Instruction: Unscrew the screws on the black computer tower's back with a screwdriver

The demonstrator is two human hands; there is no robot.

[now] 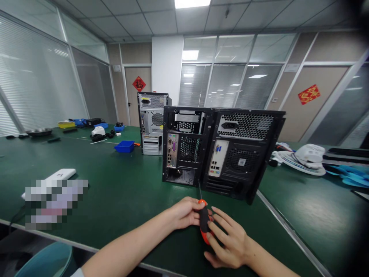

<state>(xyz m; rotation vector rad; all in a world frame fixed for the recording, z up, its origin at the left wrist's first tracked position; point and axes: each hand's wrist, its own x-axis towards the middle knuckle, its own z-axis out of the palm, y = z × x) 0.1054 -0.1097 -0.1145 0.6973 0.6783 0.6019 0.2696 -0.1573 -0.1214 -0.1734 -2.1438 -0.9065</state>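
A screwdriver (203, 221) with a black and orange-red handle is between my two hands, its thin metal shaft pointing away towards the computer cases. My left hand (187, 212) grips the front of the handle between thumb and fingers. On the handle's right side, towards its rear end, rest the bent fingertips of my right hand (229, 240). Just beyond the shaft stand two black computer cases, backs towards me: an opened-up left case (184, 154) and a right case (242, 154) with a honeycomb-vented power supply. Whether the screwdriver tip touches either case, I cannot tell.
Behind the left case stands a grey computer case (152, 127). A blue tray (124, 146) lies on the green table (121, 184). White fan parts (308, 159) and blue fan blades (348, 175) are at right. A white power bank-like box (57, 181) lies left, above a teal bin (49, 261).
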